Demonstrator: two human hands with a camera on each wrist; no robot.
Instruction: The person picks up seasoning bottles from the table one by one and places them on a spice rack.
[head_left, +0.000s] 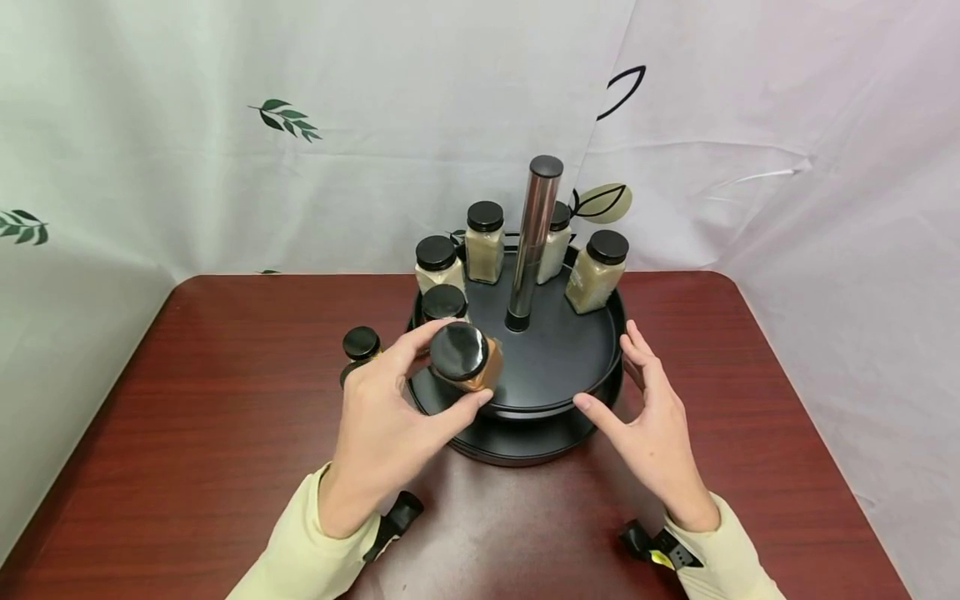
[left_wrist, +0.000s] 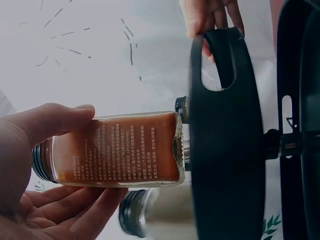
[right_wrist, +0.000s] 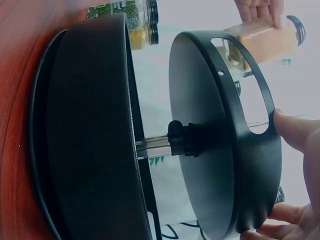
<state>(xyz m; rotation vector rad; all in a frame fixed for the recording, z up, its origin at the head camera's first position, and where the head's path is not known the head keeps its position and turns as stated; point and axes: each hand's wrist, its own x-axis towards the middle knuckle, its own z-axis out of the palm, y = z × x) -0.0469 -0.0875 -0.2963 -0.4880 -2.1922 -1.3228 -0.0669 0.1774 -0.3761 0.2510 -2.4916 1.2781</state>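
Note:
A square glass spice jar [head_left: 487,367] with a black lid and orange-brown powder is pinched between the thumb and fingers of my left hand [head_left: 390,429]. It is held over the front left of a black two-tier round spice rack [head_left: 558,358]. In the left wrist view, the jar [left_wrist: 125,150] shows printed text, and its base is close to the upper tier [left_wrist: 225,150]. My right hand [head_left: 656,421] holds the upper tier's right rim, with thumb and fingers spread along it. The right wrist view shows that thumb beside a slot in the rim [right_wrist: 260,165].
Several black-lidded jars with pale contents, including one jar [head_left: 596,275] at the right, stand around the upper tier. A metal post [head_left: 536,242] rises from its middle. Other jars [head_left: 362,343] stand on the wooden table [head_left: 225,400] left of the rack. A patterned white cloth [head_left: 375,125] hangs behind.

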